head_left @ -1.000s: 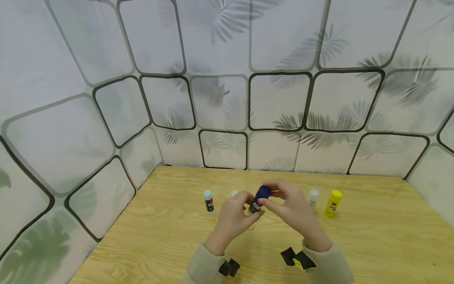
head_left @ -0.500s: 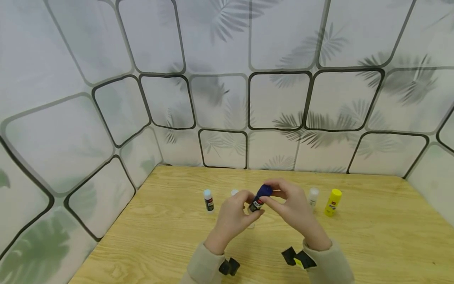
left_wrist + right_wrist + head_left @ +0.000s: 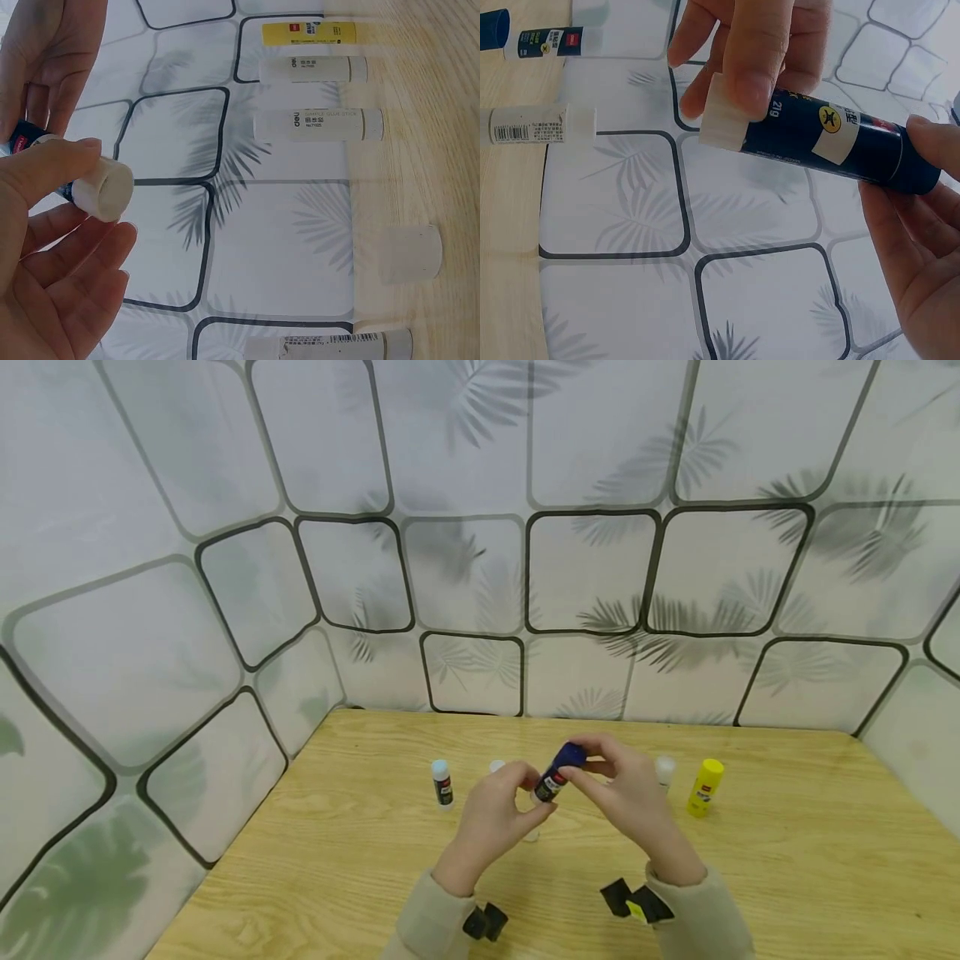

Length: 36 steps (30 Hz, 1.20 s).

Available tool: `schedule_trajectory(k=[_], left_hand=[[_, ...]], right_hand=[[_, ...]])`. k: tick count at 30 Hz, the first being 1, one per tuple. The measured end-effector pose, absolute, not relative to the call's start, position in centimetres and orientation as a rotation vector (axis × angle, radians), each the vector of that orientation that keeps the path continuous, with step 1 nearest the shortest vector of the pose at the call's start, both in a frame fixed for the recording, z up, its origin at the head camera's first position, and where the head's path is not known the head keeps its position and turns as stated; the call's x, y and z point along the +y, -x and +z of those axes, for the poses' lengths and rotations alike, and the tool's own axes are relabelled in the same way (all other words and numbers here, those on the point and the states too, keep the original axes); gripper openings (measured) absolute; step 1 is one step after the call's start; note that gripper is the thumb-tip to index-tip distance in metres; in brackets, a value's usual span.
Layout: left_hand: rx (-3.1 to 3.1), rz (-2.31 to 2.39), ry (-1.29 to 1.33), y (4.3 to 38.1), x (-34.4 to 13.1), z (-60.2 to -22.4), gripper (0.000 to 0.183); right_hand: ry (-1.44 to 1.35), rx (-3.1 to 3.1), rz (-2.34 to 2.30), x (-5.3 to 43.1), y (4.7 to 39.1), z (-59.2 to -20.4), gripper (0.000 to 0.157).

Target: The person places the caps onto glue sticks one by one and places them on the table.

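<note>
In the head view a dark blue glue stick [image 3: 552,782] is held tilted above the table, its blue cap end up to the right. My left hand [image 3: 489,818] pinches its white base between thumb and fingers. At the other end, the right hand [image 3: 632,789] grips the blue cap with thumb and fingertips. The right wrist view shows the printed label of the glue stick [image 3: 817,133] between both hands. Its round white end [image 3: 112,191] faces the camera in the left wrist view, while the right hand [image 3: 56,60] covers part of the blue end.
On the wooden table [image 3: 337,877] stand a light-blue-topped glue stick [image 3: 442,785] at left, and a yellow one [image 3: 705,788] and a white one [image 3: 664,772] at right. A short white cap-like piece [image 3: 412,253] stands among them. A patterned curtain [image 3: 480,568] closes off the back.
The right hand has moved slightly right and up, and the glue stick has shifted and leaned further with it. My left hand stays almost in place.
</note>
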State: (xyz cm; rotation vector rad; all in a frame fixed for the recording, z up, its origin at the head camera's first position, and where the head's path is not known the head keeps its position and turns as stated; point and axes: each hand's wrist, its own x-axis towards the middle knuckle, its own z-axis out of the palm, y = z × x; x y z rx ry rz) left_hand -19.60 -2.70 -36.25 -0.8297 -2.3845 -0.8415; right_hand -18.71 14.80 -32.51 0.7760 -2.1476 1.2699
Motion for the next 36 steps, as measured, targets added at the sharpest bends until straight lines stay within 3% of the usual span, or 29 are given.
schedule_trajectory(k=[36], left_hand=[[-2.369, -0.799, 0.817, 19.7, -3.5, -35.7, 0.021]], right_hand=[[-0.508, -2.379, 1.205, 15.6, 23.8, -37.8, 0.029]])
